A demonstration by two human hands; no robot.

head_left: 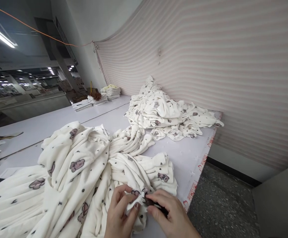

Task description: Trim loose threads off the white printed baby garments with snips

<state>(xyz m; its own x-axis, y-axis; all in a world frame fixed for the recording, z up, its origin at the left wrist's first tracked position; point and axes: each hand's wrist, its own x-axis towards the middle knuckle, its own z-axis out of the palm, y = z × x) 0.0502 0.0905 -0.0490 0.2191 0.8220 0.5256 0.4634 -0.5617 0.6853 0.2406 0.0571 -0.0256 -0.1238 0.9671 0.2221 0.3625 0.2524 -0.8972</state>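
Note:
My left hand [122,210] pinches a white plush garment piece [134,173], printed with mauve bears and small dark spots, near the table's front edge. Between thumb and fingers of my right hand [167,211] is a small dark snips-like tool [162,209], mostly hidden by the fingers. Its tip end meets the bunched cloth just beside my left fingertips; the blades cannot be made out. Left of my hands lies a large heap of the same printed fabric [72,162], loosely folded and spilling toward me.
A second heap of printed fabric [159,110] sits farther back against a striped cloth curtain [208,59]. Stacks of folded white pieces [111,92] stand at the far end of the pale table [183,155]. Its right edge drops to a speckled floor [223,198].

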